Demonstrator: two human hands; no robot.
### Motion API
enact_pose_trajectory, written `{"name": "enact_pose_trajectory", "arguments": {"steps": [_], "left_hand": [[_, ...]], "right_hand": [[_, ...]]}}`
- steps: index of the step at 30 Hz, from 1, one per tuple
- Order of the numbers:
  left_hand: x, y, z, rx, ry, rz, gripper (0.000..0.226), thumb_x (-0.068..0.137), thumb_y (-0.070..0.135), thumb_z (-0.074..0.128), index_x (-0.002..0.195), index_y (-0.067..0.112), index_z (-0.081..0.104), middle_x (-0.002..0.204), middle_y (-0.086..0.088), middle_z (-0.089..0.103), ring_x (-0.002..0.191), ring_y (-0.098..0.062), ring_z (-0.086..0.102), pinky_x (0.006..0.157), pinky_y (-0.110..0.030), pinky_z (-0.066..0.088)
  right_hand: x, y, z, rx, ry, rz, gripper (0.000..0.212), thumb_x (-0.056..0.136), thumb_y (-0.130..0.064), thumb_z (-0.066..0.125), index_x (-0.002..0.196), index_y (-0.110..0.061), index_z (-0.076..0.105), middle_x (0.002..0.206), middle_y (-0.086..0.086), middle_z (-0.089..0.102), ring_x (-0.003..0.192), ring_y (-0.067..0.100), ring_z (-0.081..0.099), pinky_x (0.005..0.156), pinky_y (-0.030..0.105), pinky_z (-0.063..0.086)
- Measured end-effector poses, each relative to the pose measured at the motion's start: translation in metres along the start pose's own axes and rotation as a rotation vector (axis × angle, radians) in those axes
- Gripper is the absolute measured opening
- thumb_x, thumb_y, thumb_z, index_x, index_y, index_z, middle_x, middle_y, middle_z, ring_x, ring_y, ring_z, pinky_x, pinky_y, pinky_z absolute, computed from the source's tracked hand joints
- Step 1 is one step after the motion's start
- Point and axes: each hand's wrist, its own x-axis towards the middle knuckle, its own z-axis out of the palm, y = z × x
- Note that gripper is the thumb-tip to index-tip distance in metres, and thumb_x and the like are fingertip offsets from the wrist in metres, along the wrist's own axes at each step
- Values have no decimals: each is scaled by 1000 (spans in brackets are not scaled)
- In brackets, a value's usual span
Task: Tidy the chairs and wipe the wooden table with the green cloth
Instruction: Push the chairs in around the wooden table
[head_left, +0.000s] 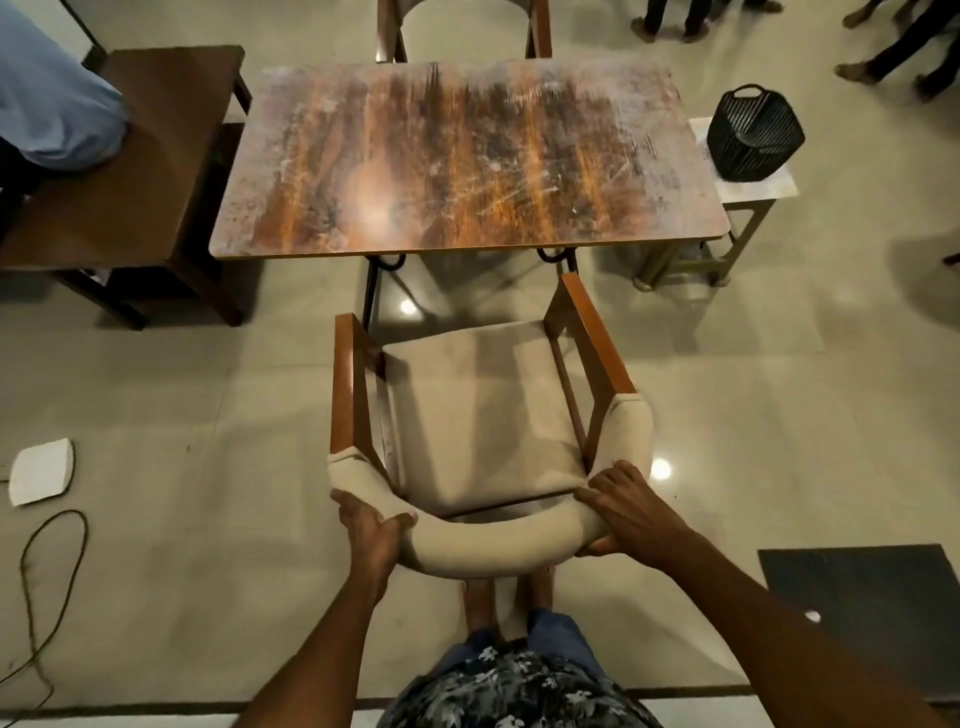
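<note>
A beige cushioned chair (478, 415) with wooden armrests stands in front of me, its seat facing the wooden table (467, 156). My left hand (371, 530) grips the left side of its curved padded backrest. My right hand (628, 512) grips the right side of the same backrest, fingers over the top and thumb underneath. The chair's front sits a short way back from the table's near edge. The tabletop is worn and scratched, with nothing on it. A second chair (462, 26) stands at the table's far side. No green cloth is in view.
A dark wooden table (135, 171) stands left, with a person in light blue (47, 88) at it. A black basket (756, 132) sits on a small stool at right. A white pad (41, 470) and cable (41, 597) lie on the floor left; a dark mat (862, 603) right. People's feet (872, 67) show far right.
</note>
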Motion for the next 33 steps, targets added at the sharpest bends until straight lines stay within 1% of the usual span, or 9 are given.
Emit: {"name": "enact_pose_trajectory", "arguments": {"steps": [6, 9, 11, 14, 16, 19, 24, 29, 33], "left_hand": [[31, 19, -15, 91, -155, 34, 130, 91, 12, 82, 165, 21, -26, 176, -14, 5, 157, -44, 24, 121, -61, 37], [37, 31, -19, 107, -185, 44, 133, 89, 17, 85, 165, 22, -25, 176, -14, 7, 156, -44, 27, 120, -62, 39], [34, 37, -20, 213, -170, 92, 134, 89, 30, 85, 165, 21, -24, 177, -14, -2, 160, -43, 16, 125, -63, 31], [13, 37, -17, 588, -119, 363, 133, 86, 67, 74, 164, 31, -27, 175, -6, -26, 163, -32, -16, 124, -72, 7], [-8, 36, -8, 739, -160, 557, 131, 80, 84, 64, 163, 39, -27, 172, 2, -32, 160, -24, -25, 122, -72, 0], [-27, 25, 9, 936, -247, 758, 126, 79, 94, 51, 164, 40, -24, 172, 7, -33, 160, -18, -29, 119, -72, -10], [-35, 17, 16, 1167, -308, 825, 131, 79, 90, 58, 166, 34, -22, 171, -1, -34, 160, -26, -27, 120, -79, -7], [-48, 8, 34, 1220, -210, 700, 131, 83, 74, 71, 167, 25, -18, 172, -15, -30, 161, -37, -23, 116, -77, -10], [-38, 16, 39, 1278, -216, 631, 128, 89, 49, 80, 167, 25, -19, 170, -16, -33, 158, -41, -30, 114, -82, -8]], "right_hand": [[-1, -17, -7, 27, -78, 75, 79, 84, -76, 68, 142, -22, 63, 139, 9, 67, 130, 32, 61, 123, 55, 32], [1, -13, -5, 1, -25, 104, 80, 77, -76, 75, 137, -23, 66, 132, 9, 71, 124, 33, 67, 115, 56, 44], [-4, -13, 3, 27, 28, 143, 91, 71, -76, 81, 142, -20, 63, 140, 14, 67, 131, 38, 63, 112, 60, 47], [-19, -17, 13, 116, 122, 231, 114, 70, -75, 82, 160, -19, 39, 167, 22, 36, 155, 43, 34, 118, 70, 33], [-26, -21, 15, 206, 150, 312, 121, 71, -72, 84, 166, -26, 26, 174, 23, 14, 161, 43, 14, 121, 70, 22], [-26, -27, 18, 285, 137, 360, 124, 65, -61, 94, 165, -29, 28, 173, 28, 11, 159, 50, 15, 117, 73, 34], [-26, -41, 22, 340, 178, 365, 119, 57, -52, 100, 155, -29, 36, 167, 36, 24, 151, 60, 28, 102, 79, 45], [-18, -58, 17, 390, 111, 415, 92, 83, -46, 87, 162, -32, 41, 175, 25, -6, 160, 52, -8, 122, 75, 18], [-13, -56, 9, 411, 113, 394, 66, 98, -30, 73, 158, -32, 46, 176, 21, -7, 160, 50, -16, 127, 71, 5]]}}
